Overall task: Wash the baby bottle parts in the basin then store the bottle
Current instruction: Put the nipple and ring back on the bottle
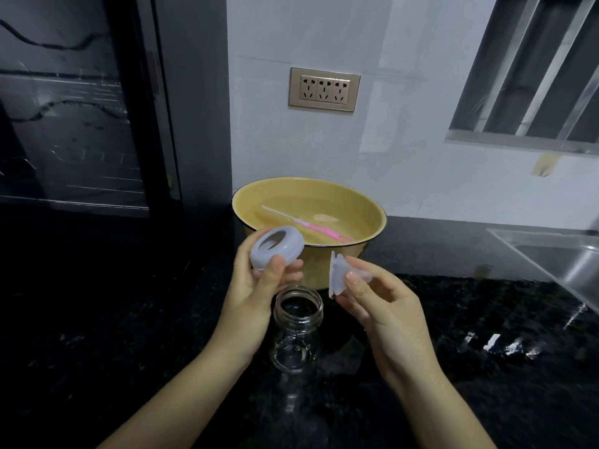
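A clear glass bottle point(296, 332) stands upright and uncapped on the dark counter, between my wrists. My left hand point(256, 293) pinches the pale screw ring point(276, 246) above and left of the bottle mouth. My right hand point(379, 303) pinches the translucent silicone teat point(338, 275) by its nipple, with the flange facing left. Behind both stands the yellow basin point(372, 215) holding water, with a pink-handled thin brush point(319, 230) lying in it.
The black speckled counter point(129, 319) runs left and right. A steel sink point(557, 264) lies at the right edge. A dark glass-fronted appliance point(81, 108) stands at the left. A wall socket point(324, 89) sits above the basin.
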{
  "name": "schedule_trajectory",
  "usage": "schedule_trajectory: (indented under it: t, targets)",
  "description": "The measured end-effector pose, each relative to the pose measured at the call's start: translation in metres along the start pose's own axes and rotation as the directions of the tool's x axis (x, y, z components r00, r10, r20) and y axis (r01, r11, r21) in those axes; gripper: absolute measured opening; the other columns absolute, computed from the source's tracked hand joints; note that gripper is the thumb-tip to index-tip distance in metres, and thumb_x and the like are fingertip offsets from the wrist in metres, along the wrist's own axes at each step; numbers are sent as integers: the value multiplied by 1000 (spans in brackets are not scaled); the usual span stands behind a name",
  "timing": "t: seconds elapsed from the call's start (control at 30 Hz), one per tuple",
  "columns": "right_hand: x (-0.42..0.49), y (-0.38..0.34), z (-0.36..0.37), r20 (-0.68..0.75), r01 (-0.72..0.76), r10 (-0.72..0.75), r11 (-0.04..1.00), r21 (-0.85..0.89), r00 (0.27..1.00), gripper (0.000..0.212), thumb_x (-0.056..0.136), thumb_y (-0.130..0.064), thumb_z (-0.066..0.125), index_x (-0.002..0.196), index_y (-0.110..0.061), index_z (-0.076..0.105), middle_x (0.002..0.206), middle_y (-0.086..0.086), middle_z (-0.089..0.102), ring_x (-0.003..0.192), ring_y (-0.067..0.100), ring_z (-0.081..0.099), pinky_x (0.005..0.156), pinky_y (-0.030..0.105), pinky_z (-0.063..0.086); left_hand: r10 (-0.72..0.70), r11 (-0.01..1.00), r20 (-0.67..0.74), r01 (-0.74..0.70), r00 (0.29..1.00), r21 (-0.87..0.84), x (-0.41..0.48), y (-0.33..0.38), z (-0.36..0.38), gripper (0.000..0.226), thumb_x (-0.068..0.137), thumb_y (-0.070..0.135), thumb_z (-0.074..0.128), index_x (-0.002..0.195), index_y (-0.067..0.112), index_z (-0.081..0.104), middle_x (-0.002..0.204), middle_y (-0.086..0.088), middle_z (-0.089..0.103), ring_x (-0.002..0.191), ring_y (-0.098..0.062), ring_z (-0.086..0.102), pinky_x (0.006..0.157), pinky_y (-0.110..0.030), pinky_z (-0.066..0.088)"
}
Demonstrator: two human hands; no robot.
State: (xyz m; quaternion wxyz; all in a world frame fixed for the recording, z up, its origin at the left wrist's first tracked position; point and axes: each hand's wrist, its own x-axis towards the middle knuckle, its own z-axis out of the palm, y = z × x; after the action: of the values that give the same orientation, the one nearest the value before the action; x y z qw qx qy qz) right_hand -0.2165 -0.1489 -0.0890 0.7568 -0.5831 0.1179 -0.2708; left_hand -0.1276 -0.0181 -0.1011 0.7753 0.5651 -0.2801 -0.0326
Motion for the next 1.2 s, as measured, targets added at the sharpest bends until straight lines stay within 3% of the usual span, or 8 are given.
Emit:
schedule_trajectory:
  t: [0.2,0.4,0.57,0.63,0.73,0.83,1.0,1.2]
  targets:
    - [-6,4,7,-7,147,-152,969,-200,988,14,69,-10,76,83,-11,74,78,1,75,73,8,68,72,19,55,-74,997,-100,74,992,-6,2,-14,14,57,71,68,45,113,30,55,114,1,66,107,-21,63,98,-50,47]
    - [-2,0,9,179,311,-255,776,-549,950,18,66,-23,85,71,-35,73,70,-18,69,67,0,60,64,9,41,-112,992,-155,120,981,43,4,-17,17,60,68,71,35,101,26,58,101,4,65,99,-13,61,96,-39,47]
    - [11,-35,17,417,395,-55,449,-801,907,8,71,-30,80,67,-27,73,66,-10,66,73,3,57,62,16,42,-152,987,-117,144,981,-76,6,-17,19,56,74,62,45,102,16,59,90,-13,67,82,-25,69,72,-37,56]
    - [17,-43,25,506,471,53,293,-832,861,10,73,-31,78,71,-22,74,68,-8,66,72,7,57,67,23,45,-138,988,-120,129,983,-80,7,-18,20,59,72,62,46,103,14,60,97,-13,68,88,-23,68,77,-37,54]
    - [28,-51,36,538,500,190,212,-839,822,13,72,-32,79,73,-20,75,74,-4,69,74,10,60,69,28,47,-143,987,-128,132,981,-90,9,-17,20,67,70,65,45,109,12,60,109,-15,67,104,-29,64,91,-44,50]
    - [34,-52,44,547,526,251,151,-837,798,16,72,-34,79,81,-21,76,73,-9,65,69,5,54,60,18,41,-219,966,-98,201,971,-164,11,-18,19,80,66,68,47,118,8,57,111,-22,66,98,-35,66,71,-35,56]
    - [29,-47,38,507,430,212,324,-843,835,23,67,-33,82,86,-26,71,74,-9,67,72,5,61,64,18,45,-193,969,-77,178,978,-169,8,-17,16,62,70,62,50,109,16,60,109,-14,67,95,-20,69,67,-24,55]
    - [31,-50,14,385,341,-56,597,-726,921,28,63,-39,83,83,-26,68,78,-8,69,69,0,60,66,13,45,-96,993,-24,94,995,-77,7,-12,7,54,72,60,48,108,20,59,116,-7,65,113,-23,60,102,-44,44]
